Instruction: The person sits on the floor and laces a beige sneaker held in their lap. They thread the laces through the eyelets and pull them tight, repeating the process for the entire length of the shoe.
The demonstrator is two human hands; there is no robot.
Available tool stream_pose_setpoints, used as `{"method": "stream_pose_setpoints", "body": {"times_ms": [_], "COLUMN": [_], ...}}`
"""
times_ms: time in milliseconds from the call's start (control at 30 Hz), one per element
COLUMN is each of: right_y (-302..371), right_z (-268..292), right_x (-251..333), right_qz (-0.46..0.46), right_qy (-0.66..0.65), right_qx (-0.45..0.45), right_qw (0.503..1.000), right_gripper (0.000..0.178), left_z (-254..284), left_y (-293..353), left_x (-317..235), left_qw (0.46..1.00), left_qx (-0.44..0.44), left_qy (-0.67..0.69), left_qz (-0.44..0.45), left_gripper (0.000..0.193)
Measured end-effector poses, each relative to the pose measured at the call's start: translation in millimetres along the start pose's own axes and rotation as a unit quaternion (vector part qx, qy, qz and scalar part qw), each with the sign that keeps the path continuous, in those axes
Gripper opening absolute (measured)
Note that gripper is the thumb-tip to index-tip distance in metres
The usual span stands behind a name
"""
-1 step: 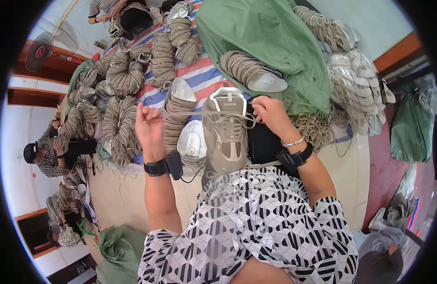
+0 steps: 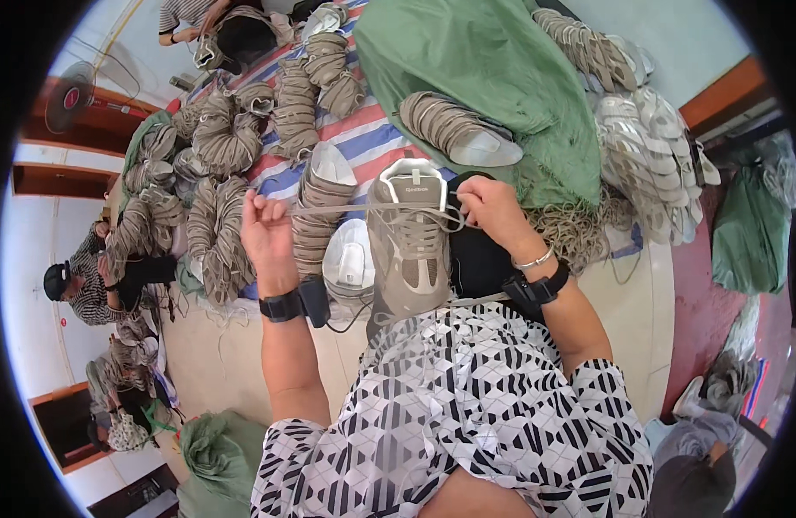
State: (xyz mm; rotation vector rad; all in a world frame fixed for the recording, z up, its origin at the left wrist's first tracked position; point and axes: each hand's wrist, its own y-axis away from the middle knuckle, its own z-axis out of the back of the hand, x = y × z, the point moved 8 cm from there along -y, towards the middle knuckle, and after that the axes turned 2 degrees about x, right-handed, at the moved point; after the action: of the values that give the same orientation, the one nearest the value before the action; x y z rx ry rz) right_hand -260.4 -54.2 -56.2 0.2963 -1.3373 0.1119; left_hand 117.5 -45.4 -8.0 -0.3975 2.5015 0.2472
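Note:
A taupe lace-up sneaker (image 2: 408,274) sits in front of my body, toe toward me and tongue at the far end. Its flat beige shoelace (image 2: 333,209) runs straight across the top eyelets and out to the left. My left hand (image 2: 267,226) is closed, pinching the end of that stretched strand. Just right of the shoe's collar, my right hand (image 2: 494,211) pinches the lace too, where a loose loop hangs beside the eyelets. Left of the sneaker stand a stack of nested shoe uppers (image 2: 320,216) and a pale upper (image 2: 349,268).
Bundles of taupe uppers (image 2: 229,134) lie on a striped sheet (image 2: 363,129). A green sack (image 2: 493,52) lies beyond, with a heap of laces (image 2: 579,229) and stacked pale uppers (image 2: 648,155) at right. Other people (image 2: 96,268) work at far left and at the top.
My left hand has shifted slightly left with the lace end. The right hand and the sneaker have barely moved.

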Motion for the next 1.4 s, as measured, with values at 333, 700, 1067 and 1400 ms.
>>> {"method": "stream_pose_setpoints", "body": {"times_ms": [333, 700, 1067, 1400], "right_y": [-1, -8, -19, -52], "right_z": [-9, -22, -15, -37], "right_x": [14, 22, 40, 47], "right_qz": [0.114, 0.087, 0.240, 0.206], "right_qy": [0.276, 0.286, 0.263, 0.375], "right_qx": [-0.040, 0.023, 0.102, 0.330], "right_qw": [0.953, 0.954, 0.929, 0.841], "right_gripper": [0.013, 0.008, 0.018, 0.013], "left_z": [-32, -41, -42, -115], "left_y": [43, 76, 96, 24], "left_x": [-16, 121, 120, -3], "left_qw": [0.889, 0.800, 0.808, 0.914], "left_qx": [-0.098, 0.137, 0.195, 0.082], "left_qy": [-0.375, -0.584, -0.555, -0.379], "left_qz": [-0.244, 0.024, 0.032, -0.123], "left_gripper": [0.017, 0.021, 0.012, 0.022]}}
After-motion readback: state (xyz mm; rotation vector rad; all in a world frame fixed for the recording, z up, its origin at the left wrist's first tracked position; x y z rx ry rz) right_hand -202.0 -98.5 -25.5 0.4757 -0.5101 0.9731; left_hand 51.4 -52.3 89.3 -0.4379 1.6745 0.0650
